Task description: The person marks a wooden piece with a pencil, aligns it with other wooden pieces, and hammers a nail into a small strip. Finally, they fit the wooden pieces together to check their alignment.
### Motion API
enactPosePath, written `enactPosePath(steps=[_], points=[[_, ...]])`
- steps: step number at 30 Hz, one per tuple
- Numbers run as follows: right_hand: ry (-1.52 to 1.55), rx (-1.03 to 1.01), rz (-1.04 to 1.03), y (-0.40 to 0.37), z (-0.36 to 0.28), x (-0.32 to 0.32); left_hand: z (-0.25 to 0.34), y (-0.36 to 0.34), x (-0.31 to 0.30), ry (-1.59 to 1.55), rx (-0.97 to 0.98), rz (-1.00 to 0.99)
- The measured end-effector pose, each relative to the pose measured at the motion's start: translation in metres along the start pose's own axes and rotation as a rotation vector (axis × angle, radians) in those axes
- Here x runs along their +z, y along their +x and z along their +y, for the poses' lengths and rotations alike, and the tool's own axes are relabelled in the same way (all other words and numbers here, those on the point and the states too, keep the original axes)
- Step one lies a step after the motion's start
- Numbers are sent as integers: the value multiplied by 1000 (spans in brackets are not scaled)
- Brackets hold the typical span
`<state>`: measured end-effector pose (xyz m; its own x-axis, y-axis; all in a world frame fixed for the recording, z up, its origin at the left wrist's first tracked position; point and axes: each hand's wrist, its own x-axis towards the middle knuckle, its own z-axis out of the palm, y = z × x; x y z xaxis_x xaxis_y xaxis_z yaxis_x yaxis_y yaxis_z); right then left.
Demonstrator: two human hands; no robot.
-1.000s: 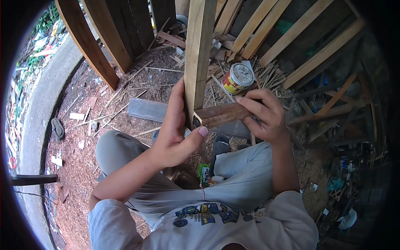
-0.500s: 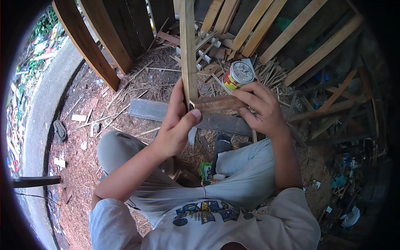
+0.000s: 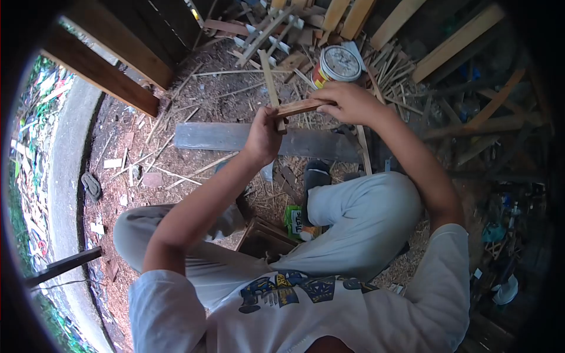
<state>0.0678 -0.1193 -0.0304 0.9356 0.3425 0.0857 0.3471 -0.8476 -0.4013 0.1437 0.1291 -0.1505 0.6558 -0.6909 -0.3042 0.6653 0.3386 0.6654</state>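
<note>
My left hand (image 3: 263, 136) is closed around the corner where two pieces of wood meet. One is a pale wooden strip (image 3: 269, 79) pointing away from me, looking short and narrow from this angle. The other, a short reddish-brown wooden piece (image 3: 299, 107), runs right from that corner, and the fingers of my right hand (image 3: 347, 103) pinch its far end. Both hands are raised over a dark grey plank (image 3: 218, 137) on the ground. My left fingers partly hide the joint, so how the pieces are fixed cannot be seen.
Beyond my right hand stands a paint can (image 3: 340, 63) with a pale, crusted lid. Wood scraps and thin sticks (image 3: 388, 73) litter the ground. A green packet (image 3: 292, 220) and a wooden box (image 3: 265, 240) lie between my legs. Upright boards (image 3: 106, 73) and a concrete edge (image 3: 67, 176) are at left.
Both hands have moved forward, away from my body, with the wood still held. The pale strip has tipped and now appears much shorter. My legs have spread wider, showing the wooden box.
</note>
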Motion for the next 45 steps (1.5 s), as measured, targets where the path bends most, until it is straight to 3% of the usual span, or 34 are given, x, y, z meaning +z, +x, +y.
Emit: enactPosePath(steps=[2,5,6,7,8,11,13,15,18,20,24,26,28,30,32,34,38,40,45], points=[[51,92,-39,-15,31,42,-37,15,-12,-73,2,1],[34,189,-114,-36,51,87,-82,30,-13,-147,-58,207],[55,202,-124,-42,53,100,-104,38,-28,-157,-81,290],[44,267,-69,-48,56,115,-140,57,-78,-89,-113,236],[31,328,-14,-51,61,129,-156,62,-92,-88,-131,251],[195,393,131,-58,75,162,-176,69,-109,-49,-130,386],[259,453,187,-61,78,175,-178,70,-94,-174,21,470],[269,472,326,-63,83,182,-186,71,-91,-226,11,522],[262,539,288,-65,87,184,-201,76,-85,-243,12,629],[263,566,276,-64,87,182,-203,81,-82,-69,-130,755],[202,638,248,-55,83,178,-203,83,-92,130,-129,807],[240,623,254,-52,86,192,-185,75,-112,639,-282,685],[267,610,266,-51,88,198,-176,65,-125,802,-317,744],[217,550,288,-50,89,199,-165,49,-127,1598,148,658],[220,544,315,-48,92,195,-134,49,-113,1583,29,562],[218,535,333,-49,94,189,-111,65,-113,1928,559,126],[135,566,321,-54,94,176,-106,99,-134,1947,684,-45],[154,431,300,-55,101,173,-106,103,-149,1812,559,-293],[108,347,120,-54,115,158,-111,91,-177,1800,623,-389]])
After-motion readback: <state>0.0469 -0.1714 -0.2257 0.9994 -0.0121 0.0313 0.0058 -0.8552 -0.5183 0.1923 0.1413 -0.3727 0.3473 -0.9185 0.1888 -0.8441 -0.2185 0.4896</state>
